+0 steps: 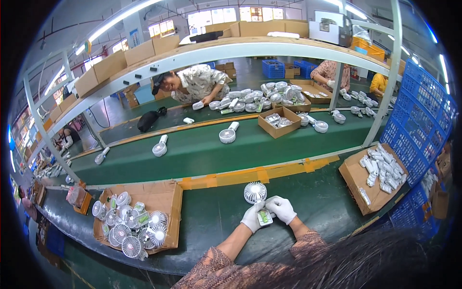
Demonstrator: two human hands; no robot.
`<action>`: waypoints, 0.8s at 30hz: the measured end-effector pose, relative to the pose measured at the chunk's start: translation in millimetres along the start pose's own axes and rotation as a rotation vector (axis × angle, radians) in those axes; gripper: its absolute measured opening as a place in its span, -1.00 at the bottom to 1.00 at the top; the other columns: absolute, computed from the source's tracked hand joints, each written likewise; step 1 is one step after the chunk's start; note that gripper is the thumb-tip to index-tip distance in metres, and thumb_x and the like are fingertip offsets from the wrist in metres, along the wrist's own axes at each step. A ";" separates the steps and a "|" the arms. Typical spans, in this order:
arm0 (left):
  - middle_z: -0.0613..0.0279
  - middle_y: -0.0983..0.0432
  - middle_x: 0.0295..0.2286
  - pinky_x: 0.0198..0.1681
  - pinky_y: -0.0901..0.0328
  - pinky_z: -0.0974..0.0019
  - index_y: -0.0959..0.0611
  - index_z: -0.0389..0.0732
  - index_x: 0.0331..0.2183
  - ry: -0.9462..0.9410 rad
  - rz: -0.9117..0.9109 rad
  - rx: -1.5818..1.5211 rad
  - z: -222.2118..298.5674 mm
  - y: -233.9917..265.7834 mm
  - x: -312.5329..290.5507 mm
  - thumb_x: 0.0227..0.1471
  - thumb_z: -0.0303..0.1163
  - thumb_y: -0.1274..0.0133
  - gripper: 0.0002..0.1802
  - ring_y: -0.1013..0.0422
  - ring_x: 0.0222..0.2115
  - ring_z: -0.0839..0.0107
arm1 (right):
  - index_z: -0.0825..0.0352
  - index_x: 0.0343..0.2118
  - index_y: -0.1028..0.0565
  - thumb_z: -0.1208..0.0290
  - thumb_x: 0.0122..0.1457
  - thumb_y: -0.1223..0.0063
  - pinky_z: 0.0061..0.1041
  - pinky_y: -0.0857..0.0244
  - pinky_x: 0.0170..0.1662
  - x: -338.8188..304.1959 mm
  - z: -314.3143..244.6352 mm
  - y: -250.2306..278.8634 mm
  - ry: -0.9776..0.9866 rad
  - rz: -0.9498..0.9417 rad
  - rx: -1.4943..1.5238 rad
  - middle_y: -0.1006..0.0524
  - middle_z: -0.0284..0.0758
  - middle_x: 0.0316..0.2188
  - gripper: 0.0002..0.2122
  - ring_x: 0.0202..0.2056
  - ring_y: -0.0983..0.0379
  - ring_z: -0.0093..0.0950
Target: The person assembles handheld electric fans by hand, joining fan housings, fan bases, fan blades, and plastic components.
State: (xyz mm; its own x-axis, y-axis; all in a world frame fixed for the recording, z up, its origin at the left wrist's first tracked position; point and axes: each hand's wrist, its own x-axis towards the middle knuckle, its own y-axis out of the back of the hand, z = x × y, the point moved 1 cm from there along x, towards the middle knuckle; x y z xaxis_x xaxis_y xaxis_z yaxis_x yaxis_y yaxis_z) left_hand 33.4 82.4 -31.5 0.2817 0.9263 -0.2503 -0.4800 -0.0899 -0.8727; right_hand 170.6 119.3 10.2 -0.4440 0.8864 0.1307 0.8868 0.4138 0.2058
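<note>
Down close on the dark green bench (317, 197), gripping a small white fan (255, 192) by its handle (265, 223) with the gloved left hand (251, 219), with its round head pointing away and a green bit (263, 216) showing. Reaching to the handle with the right hand (282, 210), fingers bunched; cannot tell whether pinching anything. Seems to be at the step of working on the handle; likely calls next for a steady left hold and small, careful finger moves. To the left, see more fans (131, 246) in a cardboard tray (174, 212); to the right, white parts (382, 166) in a cardboard box (355, 182). Beyond, see spaced-out fans (160, 149) on the green belt (192, 156).
</note>
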 end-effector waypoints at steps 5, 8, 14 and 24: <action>0.09 -0.46 -0.33 -0.24 -0.38 0.05 -0.45 -0.24 -0.23 0.007 0.007 -0.055 19.0 -1.0 -11.0 0.08 -0.29 0.09 -0.74 -0.44 -0.32 0.21 | 0.41 -0.48 -0.53 0.39 0.06 0.03 -0.67 -0.26 -0.44 41.2 -9.7 6.0 -0.202 -0.138 0.155 -0.50 -0.39 -0.56 -0.82 -0.53 -0.38 -0.66; 0.11 -0.46 -0.33 -0.24 -0.38 0.06 -0.46 -0.23 -0.23 -0.015 -0.011 -0.083 30.5 7.1 -9.4 0.07 -0.31 0.07 -0.76 -0.44 -0.33 0.22 | 0.38 -0.44 -0.51 0.32 0.04 0.01 -0.64 -0.24 -0.51 112.4 3.7 26.0 -0.216 0.023 -0.094 -0.49 -0.37 -0.59 -0.79 -0.60 -0.34 -0.64; 0.14 -0.46 -0.36 -0.24 -0.38 0.09 -0.47 -0.22 -0.27 -0.007 -0.121 -0.152 33.4 7.3 -11.1 0.04 -0.31 0.02 -0.77 -0.43 -0.35 0.27 | 0.34 0.00 -0.29 0.26 -0.09 -0.08 -0.44 -0.25 -0.05 247.4 -8.2 49.1 0.139 0.181 -0.776 -0.23 -0.15 0.06 -0.46 -0.15 -0.39 -0.23; 0.11 -0.46 -0.34 -0.19 -0.36 0.03 -0.46 -0.23 -0.25 0.065 -0.051 -0.186 31.3 9.1 -16.6 0.06 -0.33 0.05 -0.78 -0.43 -0.31 0.24 | 0.28 0.04 -0.22 0.13 -0.08 -0.09 -0.29 -0.25 -0.04 295.0 -29.3 56.1 -0.114 0.050 -1.288 -0.28 -0.12 0.02 -0.39 -0.08 -0.35 -0.18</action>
State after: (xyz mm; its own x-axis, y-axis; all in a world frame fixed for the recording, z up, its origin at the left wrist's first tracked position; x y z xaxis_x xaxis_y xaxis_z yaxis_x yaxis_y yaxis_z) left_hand -1.6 77.7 -22.1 0.3573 0.9064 -0.2251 -0.3035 -0.1152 -0.9458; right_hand 85.6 397.9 88.7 -0.3441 0.9341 0.0952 0.1123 -0.0597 0.9919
